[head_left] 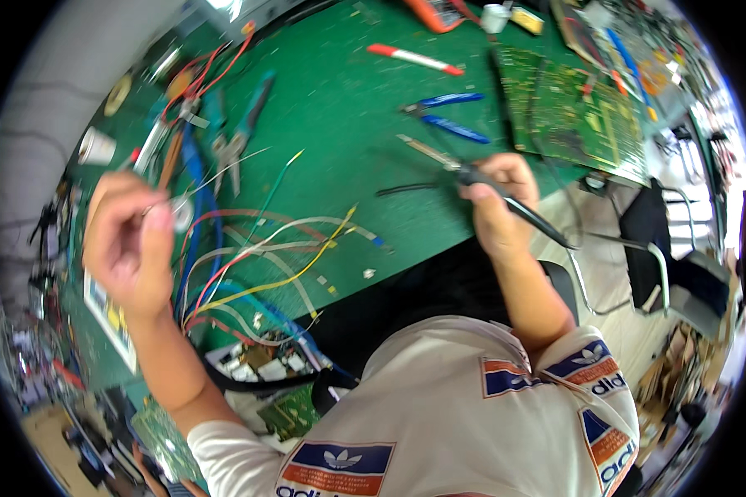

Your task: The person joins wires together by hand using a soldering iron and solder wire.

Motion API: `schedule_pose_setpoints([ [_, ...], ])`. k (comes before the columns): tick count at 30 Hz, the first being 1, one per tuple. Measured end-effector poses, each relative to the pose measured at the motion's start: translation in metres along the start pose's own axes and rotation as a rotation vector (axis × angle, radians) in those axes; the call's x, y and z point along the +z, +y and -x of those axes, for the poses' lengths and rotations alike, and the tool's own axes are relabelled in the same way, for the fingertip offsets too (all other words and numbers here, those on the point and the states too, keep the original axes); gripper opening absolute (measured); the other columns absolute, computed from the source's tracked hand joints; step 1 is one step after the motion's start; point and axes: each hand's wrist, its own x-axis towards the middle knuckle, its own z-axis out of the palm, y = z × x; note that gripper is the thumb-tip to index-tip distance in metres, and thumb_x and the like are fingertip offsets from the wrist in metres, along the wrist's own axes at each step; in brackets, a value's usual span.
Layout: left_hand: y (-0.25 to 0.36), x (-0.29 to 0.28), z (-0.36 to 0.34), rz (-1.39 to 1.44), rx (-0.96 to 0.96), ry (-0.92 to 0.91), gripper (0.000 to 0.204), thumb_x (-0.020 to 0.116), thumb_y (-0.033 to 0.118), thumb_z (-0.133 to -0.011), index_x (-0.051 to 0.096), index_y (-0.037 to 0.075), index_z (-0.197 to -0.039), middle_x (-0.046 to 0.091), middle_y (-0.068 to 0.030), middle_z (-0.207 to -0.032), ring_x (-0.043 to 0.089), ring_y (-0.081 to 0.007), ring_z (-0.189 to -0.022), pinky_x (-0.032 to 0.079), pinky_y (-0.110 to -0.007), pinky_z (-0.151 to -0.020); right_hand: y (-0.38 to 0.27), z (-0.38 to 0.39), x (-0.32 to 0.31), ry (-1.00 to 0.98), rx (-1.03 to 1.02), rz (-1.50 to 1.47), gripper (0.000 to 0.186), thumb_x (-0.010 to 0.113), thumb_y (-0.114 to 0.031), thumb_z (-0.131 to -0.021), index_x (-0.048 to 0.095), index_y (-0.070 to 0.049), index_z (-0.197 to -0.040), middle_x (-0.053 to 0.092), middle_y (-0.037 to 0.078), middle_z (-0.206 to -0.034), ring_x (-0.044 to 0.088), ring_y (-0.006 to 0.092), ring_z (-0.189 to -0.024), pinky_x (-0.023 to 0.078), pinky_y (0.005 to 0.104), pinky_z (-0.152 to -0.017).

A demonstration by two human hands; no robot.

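Note:
My left hand [133, 244] is closed in a pinch on a thin silvery wire [228, 168], which looks like solder wire and points away to the right. My right hand [506, 207] grips the dark handle of a soldering iron [540, 224]; its metal tip is up and to the left, above the green mat [331, 108]. Beneath and beside the left hand spreads a bundle of loose wires [261, 248] in red, yellow, white and green, their ends toward the middle of the mat. Nearest the iron lie blue-handled cutters [452, 126] and a short black strip [408, 190].
Pliers [244, 128] lie beyond the left hand. A red and white marker [414, 60] lies toward the back. Large green circuit boards [568, 108] cover the right side, with the iron's cord over them. A white cup [98, 147] stands at left; a chair [646, 240] is at right.

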Motion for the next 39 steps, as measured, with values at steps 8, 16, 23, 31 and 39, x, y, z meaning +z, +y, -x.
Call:
schedule_pose_setpoints([
  [8, -0.004, 0.001, 0.003, 0.055, 0.043, -0.329, 0.01, 0.07, 0.004, -0.067, 0.064, 0.0, -0.075, 0.053, -0.0036, -0.069, 0.041, -0.0121, -0.058, 0.027, -0.024, -0.051, -0.004, 0.034, 0.024, -0.166, 0.059, -0.07, 0.031, 0.075, -0.009, -0.085, 0.052, 0.001, -0.105, 0.065, 0.011, -0.089, 0.062, 0.0117, -0.075, 0.05, 0.024, -0.068],
  [16, -0.012, 0.013, 0.007, 0.061, -0.037, -0.565, 0.013, 0.07, 0.002, -0.061, 0.064, 0.003, -0.072, 0.047, 0.0004, -0.061, 0.036, -0.0093, -0.051, 0.025, -0.026, -0.048, -0.002, 0.043, 0.044, -0.24, 0.04, -0.08, 0.033, 0.073, -0.011, -0.089, 0.049, 0.002, -0.108, 0.062, 0.01, -0.079, 0.059, 0.012, -0.066, 0.048, 0.0258, -0.058],
  [23, -0.016, 0.005, 0.009, 0.137, -0.139, -0.625, 0.011, 0.067, 0.005, -0.07, 0.06, -0.002, -0.074, 0.036, 0.0015, -0.06, 0.032, -0.0114, -0.056, 0.023, -0.028, -0.052, 0.004, 0.048, 0.047, -0.333, -0.051, -0.076, 0.038, 0.075, -0.004, -0.085, 0.048, 0.002, -0.109, 0.062, 0.014, -0.081, 0.058, 0.0136, -0.063, 0.047, 0.0255, -0.055],
  [31, -0.036, 0.001, 0.013, 0.194, -0.076, -0.69, 0.01, 0.065, 0.001, -0.07, 0.059, -0.001, -0.076, 0.035, 0.003, -0.063, 0.03, -0.0103, -0.059, 0.021, -0.028, -0.054, 0.011, 0.057, 0.051, -0.449, -0.289, 0.083, 0.037, 0.071, 0.001, -0.085, 0.044, 0.0, -0.11, 0.06, 0.012, -0.077, 0.055, 0.0148, -0.062, 0.048, 0.0335, -0.061],
  [39, -0.036, 0.004, 0.016, 0.193, -0.056, -0.712, 0.011, 0.065, 0.0, -0.069, 0.061, -0.001, -0.079, 0.033, 0.0039, -0.061, 0.03, -0.0098, -0.059, 0.023, -0.028, -0.055, 0.021, 0.058, 0.058, -0.461, -0.354, 0.121, 0.037, 0.071, 0.0, -0.085, 0.045, -0.001, -0.111, 0.058, 0.009, -0.076, 0.053, 0.0156, -0.062, 0.047, 0.035, -0.062],
])
